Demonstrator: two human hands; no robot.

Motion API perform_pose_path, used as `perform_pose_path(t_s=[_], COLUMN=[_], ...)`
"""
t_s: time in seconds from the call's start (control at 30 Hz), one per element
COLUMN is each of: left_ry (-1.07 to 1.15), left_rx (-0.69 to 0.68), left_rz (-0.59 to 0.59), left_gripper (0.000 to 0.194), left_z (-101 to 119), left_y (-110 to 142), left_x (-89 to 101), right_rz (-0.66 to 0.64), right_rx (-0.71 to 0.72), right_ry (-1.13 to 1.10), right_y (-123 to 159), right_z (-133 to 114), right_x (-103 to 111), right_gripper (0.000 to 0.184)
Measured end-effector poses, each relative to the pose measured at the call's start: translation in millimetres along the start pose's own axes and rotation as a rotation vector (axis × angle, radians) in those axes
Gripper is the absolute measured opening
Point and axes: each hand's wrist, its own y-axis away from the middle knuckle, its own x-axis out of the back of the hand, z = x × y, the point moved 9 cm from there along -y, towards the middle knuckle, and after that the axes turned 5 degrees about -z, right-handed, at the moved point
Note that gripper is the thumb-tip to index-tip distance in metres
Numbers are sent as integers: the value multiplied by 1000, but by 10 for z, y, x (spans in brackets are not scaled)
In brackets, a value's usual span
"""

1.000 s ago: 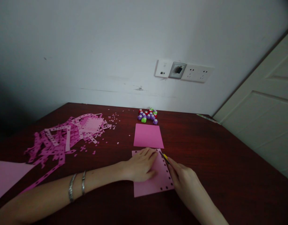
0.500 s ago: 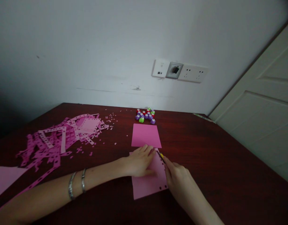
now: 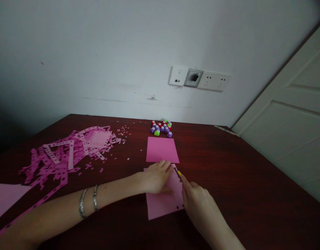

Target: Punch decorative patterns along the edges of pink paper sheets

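Observation:
A pink sheet of paper (image 3: 162,207) lies on the dark table, with small dark star-like holes along its right side and lower right corner. My left hand (image 3: 157,178) presses flat on its upper left part, fingers stretched out. At the right edge, my right hand (image 3: 198,198) is closed round a slim tool that looks like a yellow utility knife (image 3: 179,172). Its dark tip touches or hovers just over the upper right of the sheet; most of the tool is hidden in the hand. Just beyond the sheet lies a plain, deeper pink square of paper (image 3: 162,150).
Several small red, purple and green punch-like pieces (image 3: 162,128) stand near the wall. On the left, a heap of punched pink paper strips (image 3: 71,149) lies with scattered tiny cutouts (image 3: 120,133). Another pink sheet (image 3: 6,198) is at the left edge. Wall sockets (image 3: 214,81) are behind.
My right hand and the tool have shifted very slightly, now covering a little more of the sheet's right edge. My left hand stays pressed on the paper.

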Motion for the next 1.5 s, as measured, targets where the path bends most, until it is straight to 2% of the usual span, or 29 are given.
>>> perform_pose_path(t_s=[0.2, 0.43, 0.63, 0.9, 1.13, 1.3, 1.5], left_ry=[14, 24, 17, 28, 29, 26, 11], left_rx=[1, 7, 20, 33, 30, 31, 30], left_rz=[9, -1, -27, -63, -67, -67, -66], left_gripper=[78, 81, 83, 84, 85, 86, 89], left_z=[-11, -15, -21, -17, -25, -33, -50], left_y=[2, -9, -14, -14, -26, -29, -48], left_x=[-12, -28, -23, -16, -43, -60, -102], right_rz=[42, 7, -20, 172, 248, 247, 110], right_rx=[2, -26, -31, 19, -10, 11, 122], right_ry=[46, 58, 53, 62, 109, 93, -35], right_y=[69, 180, 276, 429, 569, 635, 744], right_z=[4, 5, 5, 15, 65, 105, 170], right_x=[-34, -51, -52, -92, -249, -306, -406], right_gripper=[46, 54, 51, 41, 42, 42, 48])
